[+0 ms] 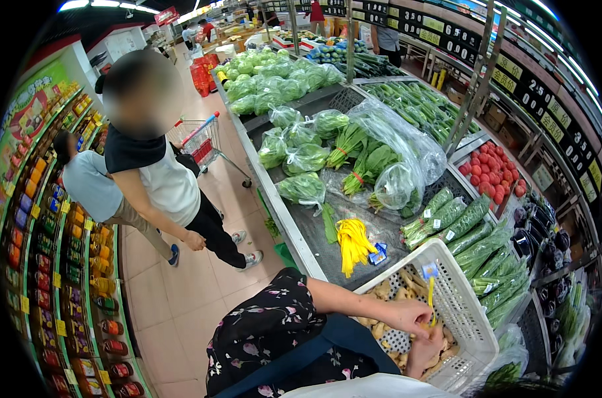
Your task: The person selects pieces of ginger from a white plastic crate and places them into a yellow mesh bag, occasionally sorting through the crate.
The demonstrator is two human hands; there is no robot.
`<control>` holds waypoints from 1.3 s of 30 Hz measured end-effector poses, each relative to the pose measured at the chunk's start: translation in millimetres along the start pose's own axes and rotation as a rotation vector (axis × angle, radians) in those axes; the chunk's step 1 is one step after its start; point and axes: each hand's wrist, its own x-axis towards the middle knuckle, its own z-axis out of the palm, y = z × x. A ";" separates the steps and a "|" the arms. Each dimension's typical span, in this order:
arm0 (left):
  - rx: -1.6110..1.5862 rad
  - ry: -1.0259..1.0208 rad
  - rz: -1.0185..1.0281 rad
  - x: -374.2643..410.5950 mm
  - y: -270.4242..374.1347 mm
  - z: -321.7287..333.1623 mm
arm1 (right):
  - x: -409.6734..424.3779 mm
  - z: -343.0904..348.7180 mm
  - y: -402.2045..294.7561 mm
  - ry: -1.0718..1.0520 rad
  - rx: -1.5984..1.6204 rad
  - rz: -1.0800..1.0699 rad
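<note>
My left hand [409, 316] reaches in from the left over a white perforated plastic crate [465, 318]. Close below it, my right hand [424, 350] meets it fingertip to fingertip. Between them the fingers pinch a thin yellow plastic strap [432, 293], which stands up from the hands with a blue-and-white tag [430, 270] at its upper end. Pieces of ginger root [380, 330] lie in the crate beneath the hands. Beyond the crate, a bundle of yellow straps [353, 241] with blue tags [378, 253] rests on the dark display mat [308, 234].
Bagged leafy greens [301, 188] and banded greens [348, 149] lie farther up the stand. Wrapped vegetables [437, 219] and tomatoes [492, 169] are at the right. Two people stand in the left aisle near a shopping cart [204, 137] and stocked shelves [57, 258].
</note>
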 end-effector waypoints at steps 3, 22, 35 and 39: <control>-0.055 -0.117 0.060 14.1 -40.2 13.0 | -5.1 2.3 3.9 -0.225 0.187 0.185; -1.170 -0.056 -0.174 10.1 -65.5 -14.8 | -2.7 -2.6 54.9 0.192 1.557 0.656; -0.874 -0.002 -0.121 17.1 -65.9 14.4 | -7.0 16.5 73.6 0.225 -0.168 0.092; -0.560 0.019 -0.221 10.0 -82.5 20.0 | 12.6 -7.0 57.9 0.300 0.234 0.376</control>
